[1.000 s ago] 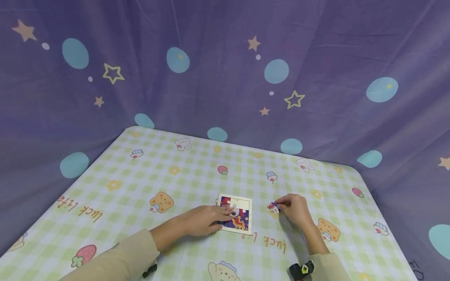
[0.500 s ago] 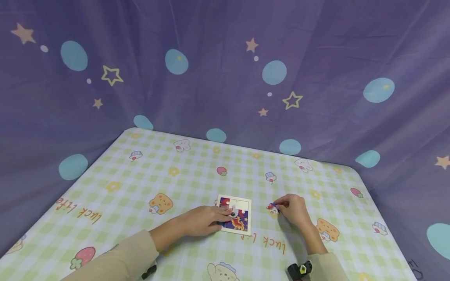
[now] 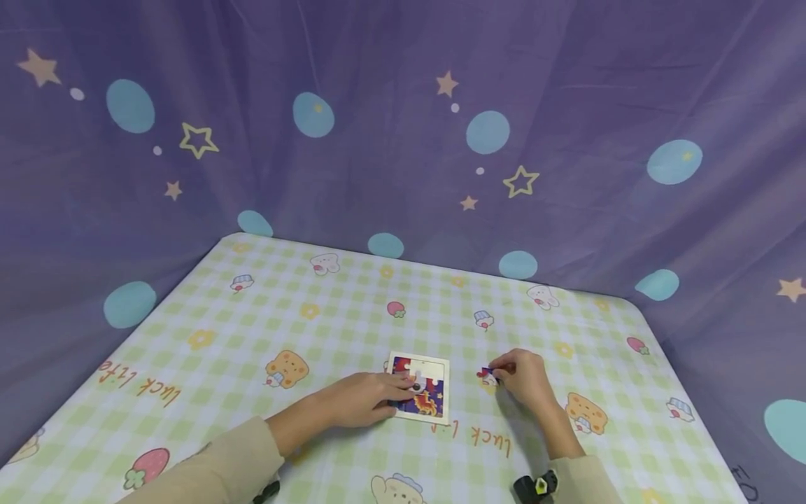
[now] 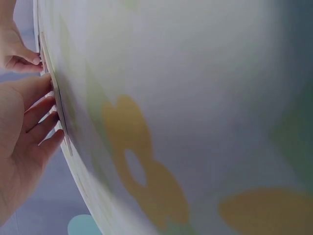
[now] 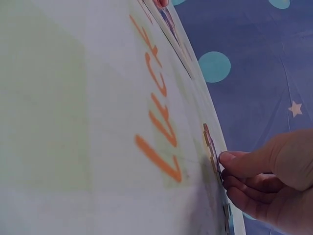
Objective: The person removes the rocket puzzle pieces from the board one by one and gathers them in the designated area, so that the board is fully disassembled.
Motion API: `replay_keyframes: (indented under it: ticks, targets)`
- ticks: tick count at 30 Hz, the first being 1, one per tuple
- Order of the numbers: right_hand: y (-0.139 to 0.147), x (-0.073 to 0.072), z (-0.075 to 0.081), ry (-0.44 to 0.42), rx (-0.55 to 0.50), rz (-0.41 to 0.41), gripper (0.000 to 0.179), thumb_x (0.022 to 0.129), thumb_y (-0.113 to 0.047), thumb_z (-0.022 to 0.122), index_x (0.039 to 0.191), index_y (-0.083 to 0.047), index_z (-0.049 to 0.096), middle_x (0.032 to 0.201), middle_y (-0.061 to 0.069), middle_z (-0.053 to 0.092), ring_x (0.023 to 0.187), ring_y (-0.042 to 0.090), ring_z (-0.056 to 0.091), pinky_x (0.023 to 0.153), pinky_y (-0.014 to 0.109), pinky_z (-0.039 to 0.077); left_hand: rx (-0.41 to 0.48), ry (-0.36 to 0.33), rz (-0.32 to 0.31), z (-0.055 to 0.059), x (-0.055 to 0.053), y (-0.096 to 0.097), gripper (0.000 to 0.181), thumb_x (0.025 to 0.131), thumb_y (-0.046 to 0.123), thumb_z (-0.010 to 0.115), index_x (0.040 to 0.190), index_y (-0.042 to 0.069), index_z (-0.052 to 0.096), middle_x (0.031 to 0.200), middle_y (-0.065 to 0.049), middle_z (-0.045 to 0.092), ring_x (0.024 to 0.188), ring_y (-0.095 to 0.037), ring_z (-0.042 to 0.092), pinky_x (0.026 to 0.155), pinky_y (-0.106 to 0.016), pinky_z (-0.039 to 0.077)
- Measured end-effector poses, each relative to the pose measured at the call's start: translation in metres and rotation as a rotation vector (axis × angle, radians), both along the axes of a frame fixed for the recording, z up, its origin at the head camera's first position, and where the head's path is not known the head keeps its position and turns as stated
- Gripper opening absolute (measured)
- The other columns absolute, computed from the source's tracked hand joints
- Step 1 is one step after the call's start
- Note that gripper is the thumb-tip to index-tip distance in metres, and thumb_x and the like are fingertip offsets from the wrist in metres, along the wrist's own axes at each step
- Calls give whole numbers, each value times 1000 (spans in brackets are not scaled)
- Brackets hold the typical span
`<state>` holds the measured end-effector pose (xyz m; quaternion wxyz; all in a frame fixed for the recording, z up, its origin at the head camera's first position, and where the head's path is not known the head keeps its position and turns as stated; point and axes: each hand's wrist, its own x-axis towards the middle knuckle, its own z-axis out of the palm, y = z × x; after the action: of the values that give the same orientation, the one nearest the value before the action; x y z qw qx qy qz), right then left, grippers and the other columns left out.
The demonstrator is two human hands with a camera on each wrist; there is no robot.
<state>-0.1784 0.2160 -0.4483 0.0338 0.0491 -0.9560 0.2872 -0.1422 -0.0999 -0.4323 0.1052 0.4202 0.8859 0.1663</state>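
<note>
A small square jigsaw puzzle in a pale wooden frame [image 3: 448,392] lies near the middle of the table. Part of its picture is filled, and a bare cream area shows at its upper right. My left hand [image 3: 362,400] rests flat on its left side, fingers stretched over the pieces and hiding some of them. In the left wrist view those fingers [image 4: 41,129] reach along the board's edge. To the right of the frame, my right hand [image 3: 527,378] pinches a red, white and purple puzzle piece [image 3: 486,376] at its right edge, at or just above the cloth.
A green-checked tablecloth [image 3: 352,315] with printed cartoons covers the table. Under the right hand, a thin teal-edged thing [image 5: 228,218] lies on the cloth, mostly hidden. A purple curtain [image 3: 378,175] hangs behind the table's far edge.
The puzzle piece in the right hand looks slightly turned. Both hands stay in nearly the same places, and the head view has shifted a little.
</note>
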Motion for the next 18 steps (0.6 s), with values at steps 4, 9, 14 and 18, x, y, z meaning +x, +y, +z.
replay_keyframes:
  ticks: [4,9,14,18]
  targets:
    - [-6,1,2,7,-31,-1,10,78,-3,75,86,-9,75,83,5,73,70,9,59,62,19,47,-8,17,-5,-1,1,0,39,96,20,56,134,14,57,147,-2,49,138,-18,45,114,-38,40]
    - [-18,5,5,7,-90,6,11,78,-2,74,88,-6,74,81,5,72,65,9,58,56,17,45,-20,32,-10,-1,1,0,39,96,22,56,135,15,56,147,-1,49,139,-17,45,113,-37,41]
    - [-36,5,5,-8,-99,39,11,79,-3,75,88,-9,74,82,2,71,67,7,57,58,16,46,-29,45,-11,-2,1,2,39,96,22,56,135,15,56,148,-1,49,139,-17,45,114,-37,41]
    - [-53,3,5,-4,-108,74,13,78,-4,76,87,-12,74,83,0,71,71,6,58,63,17,48,-32,50,-8,-1,2,1,38,96,22,56,134,14,57,147,-1,49,139,-17,45,114,-37,40]
